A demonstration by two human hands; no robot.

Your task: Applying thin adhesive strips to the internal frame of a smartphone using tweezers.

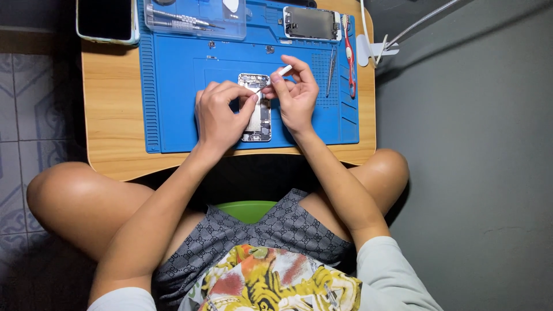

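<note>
An opened phone body (257, 123) with its inner parts showing lies in the middle of a blue work mat (173, 92). My left hand (220, 113) rests on the phone's left side, fingers curled over its edge. My right hand (295, 95) pinches a thin white tool (277, 75), whose tip points down to the phone's upper part.
The mat lies on a small wooden table (109, 103) over my crossed legs. A clear tray of screwdrivers (193, 17), a detached phone screen (311, 23), tweezers (332, 69) and a red-handled tool (349, 55) sit on the mat. A dark phone (106, 20) lies at the far left corner.
</note>
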